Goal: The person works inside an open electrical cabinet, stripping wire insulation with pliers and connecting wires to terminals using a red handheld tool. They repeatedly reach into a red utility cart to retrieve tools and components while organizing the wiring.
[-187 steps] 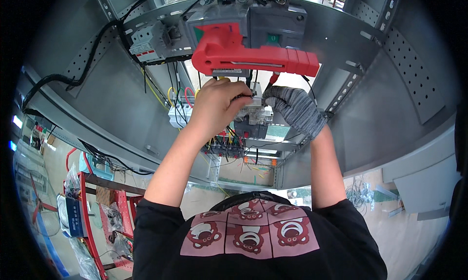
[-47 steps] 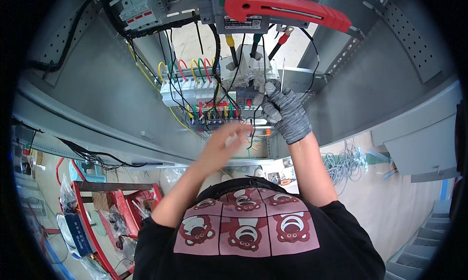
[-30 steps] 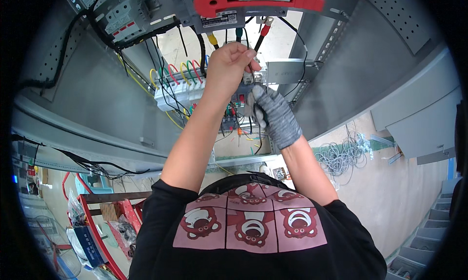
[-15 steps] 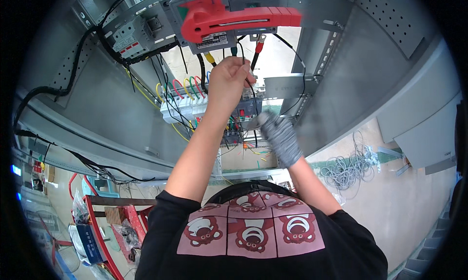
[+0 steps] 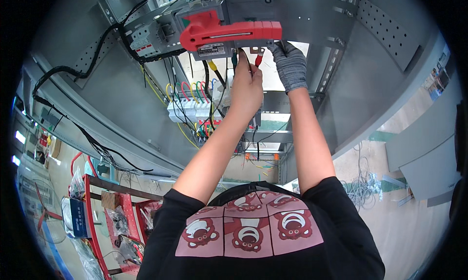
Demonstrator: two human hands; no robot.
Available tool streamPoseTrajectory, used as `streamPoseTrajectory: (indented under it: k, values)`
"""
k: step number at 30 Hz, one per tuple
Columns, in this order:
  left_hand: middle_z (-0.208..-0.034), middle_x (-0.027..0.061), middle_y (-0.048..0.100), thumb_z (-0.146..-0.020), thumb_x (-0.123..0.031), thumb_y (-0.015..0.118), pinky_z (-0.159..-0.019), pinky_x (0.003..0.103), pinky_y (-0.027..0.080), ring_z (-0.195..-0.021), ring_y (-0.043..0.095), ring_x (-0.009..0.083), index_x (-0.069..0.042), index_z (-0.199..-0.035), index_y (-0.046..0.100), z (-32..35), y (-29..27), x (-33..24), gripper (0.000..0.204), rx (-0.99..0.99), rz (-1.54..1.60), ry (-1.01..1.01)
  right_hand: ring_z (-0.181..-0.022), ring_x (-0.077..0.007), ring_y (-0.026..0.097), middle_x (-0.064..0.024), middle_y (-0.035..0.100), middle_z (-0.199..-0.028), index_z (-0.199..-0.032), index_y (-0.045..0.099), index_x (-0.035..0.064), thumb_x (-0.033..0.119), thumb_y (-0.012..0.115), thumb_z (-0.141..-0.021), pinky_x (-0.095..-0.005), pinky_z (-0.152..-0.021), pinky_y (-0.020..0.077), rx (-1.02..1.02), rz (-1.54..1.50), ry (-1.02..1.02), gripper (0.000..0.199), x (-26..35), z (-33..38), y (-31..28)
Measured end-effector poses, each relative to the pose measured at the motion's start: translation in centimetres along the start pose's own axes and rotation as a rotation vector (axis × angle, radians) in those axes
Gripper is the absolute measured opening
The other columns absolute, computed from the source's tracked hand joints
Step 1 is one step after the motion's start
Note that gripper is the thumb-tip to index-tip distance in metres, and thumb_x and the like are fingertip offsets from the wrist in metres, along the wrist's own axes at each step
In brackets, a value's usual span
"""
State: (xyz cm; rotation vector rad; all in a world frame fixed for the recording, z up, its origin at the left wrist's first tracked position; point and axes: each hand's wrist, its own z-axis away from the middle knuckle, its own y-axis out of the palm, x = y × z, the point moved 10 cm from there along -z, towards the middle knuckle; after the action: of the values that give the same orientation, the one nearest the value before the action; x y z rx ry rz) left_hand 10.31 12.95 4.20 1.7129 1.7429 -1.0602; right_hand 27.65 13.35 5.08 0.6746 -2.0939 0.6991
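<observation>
Both my arms reach up into a grey metal electrical cabinet. My bare left hand pinches a black wire with a red-sleeved end, just under a grey switch with a long red handle. Yellow and green sleeved wire ends hang beside it. In a grey knit glove, my right hand is curled at the switch's lower right corner around what looks like a thin dark tool. Below my hands sits a row of white breakers with coloured looped wires.
Perforated mounting rails line the cabinet walls, and black cable bundles run along the left side. A second breaker sits left of the switch. Red shelving with parts stands lower left. Loose wire coils lie on the floor at right.
My gloved right hand has risen from the lower breaker row to the switch's underside. My left hand stays at the hanging wire ends, and the view has tilted slightly.
</observation>
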Motion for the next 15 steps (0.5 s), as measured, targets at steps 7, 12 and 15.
streamPoseTrajectory:
  k: [7, 12, 15]
  values:
    - [-0.076, 0.0073, 0.049, -0.081, -0.005, 0.054, -0.065, 0.033, 0.041, -0.067, 0.046, 0.018, 0.004, -0.111, 0.048, -2.9, 0.5, -0.5, 0.032, 0.005, 0.007, -0.157, -0.069, -0.0278, 0.061, -0.0169, 0.067, -0.078, -0.092, 0.069, 0.0008, 0.032, 0.065, -0.086, -0.0354, -0.069, 0.0472, -0.011, -0.047, 0.04, 0.032, -1.2, 1.2, -1.5]
    - [-0.083, 0.009, 0.055, -0.08, -0.007, 0.054, -0.066, 0.033, 0.044, -0.069, 0.051, 0.0175, 0.005, -0.116, 0.049, -2.6, 0.1, -0.7, 0.039, 0.09, -0.154, -0.149, -0.061, -0.0155, 0.058, -0.0088, 0.064, -0.066, -0.092, 0.069, 0.0015, 0.031, 0.066, -0.086, -0.0313, -0.062, 0.0455, 0.062, -0.156, 0.065, 0.03, -1.3, 1.6, -0.9]
    - [-0.089, 0.009, 0.059, -0.084, 0.001, 0.048, -0.059, 0.027, 0.046, -0.064, 0.053, 0.0123, 0.002, -0.133, 0.042, -0.3, 0.2, -0.7, 0.049, 0.115, 0.083, -0.257, -0.056, -0.0139, 0.054, -0.0069, 0.061, -0.063, -0.09, 0.069, 0.0019, 0.029, 0.065, -0.088, -0.0303, -0.059, 0.0443, 0.098, -0.173, 0.064, 0.028, -0.6, 1.8, -1.3]
